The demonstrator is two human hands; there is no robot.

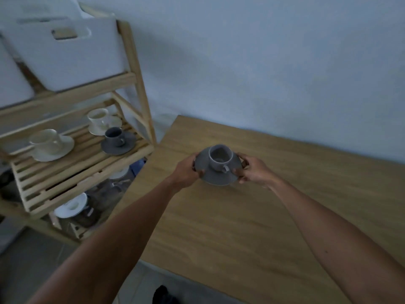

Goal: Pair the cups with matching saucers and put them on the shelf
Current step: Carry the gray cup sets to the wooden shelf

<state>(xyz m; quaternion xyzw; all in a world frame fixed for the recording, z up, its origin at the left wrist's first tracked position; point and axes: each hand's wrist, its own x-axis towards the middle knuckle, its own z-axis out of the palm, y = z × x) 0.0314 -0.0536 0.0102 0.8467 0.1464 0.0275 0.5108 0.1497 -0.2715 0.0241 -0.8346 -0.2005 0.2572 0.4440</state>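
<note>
A grey cup (219, 158) stands upright on a grey saucer (215, 174), its handle pointing toward me. My left hand (186, 170) grips the saucer's left rim and my right hand (254, 168) grips its right rim, holding the pair just above the wooden table (285, 205). To the left, the wooden shelf (65, 172) carries two cream cups on cream saucers (51, 144) (103, 121) and a dark grey cup on a dark grey saucer (117, 140) on its slatted middle level.
A white box (65, 51) fills the shelf's top level. The lowest level holds a white plate (71, 205) and blurred glass items. The shelf's right post (140, 84) stands close to the table's left edge. A pale wall lies behind.
</note>
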